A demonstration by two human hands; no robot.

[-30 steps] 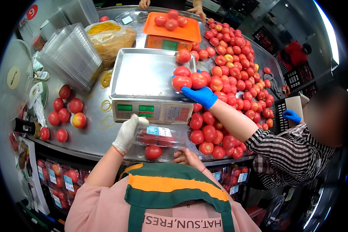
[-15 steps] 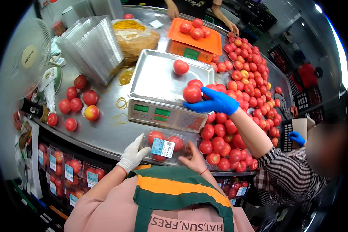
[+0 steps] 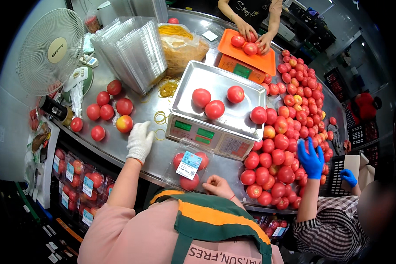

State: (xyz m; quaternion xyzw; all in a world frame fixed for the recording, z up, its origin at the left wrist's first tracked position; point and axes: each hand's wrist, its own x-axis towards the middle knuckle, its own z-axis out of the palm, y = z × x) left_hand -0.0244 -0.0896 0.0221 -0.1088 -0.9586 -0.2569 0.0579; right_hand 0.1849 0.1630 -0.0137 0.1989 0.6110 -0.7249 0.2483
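Note:
A clear plastic box of tomatoes with a blue-and-white label (image 3: 190,164) lies on the metal table in front of the scale. My right hand (image 3: 218,186), bare, is at the box's near right corner with its fingers curled in; whether they grip anything is hidden. My left hand (image 3: 140,141), in a white knit glove, is off the box, fingers stretched out low over the table. Nothing shows in it. Beside it are thin yellow rubber bands (image 3: 161,118) and a loose red-and-yellow tomato (image 3: 124,124).
A silver scale (image 3: 207,134) bears several tomatoes. A tomato heap (image 3: 290,127) covers the right side, where a co-worker's blue-gloved hand (image 3: 311,159) reaches in. Across the table, another person's hands (image 3: 255,39) handle tomatoes on an orange scale. Stacked clear trays (image 3: 134,53) and a fan (image 3: 53,52) stand left.
My left hand has left the box and moved left toward the rubber bands. The blue-gloved hand has drawn back from the silver scale to the heap. The far person's hands now touch the tomatoes there.

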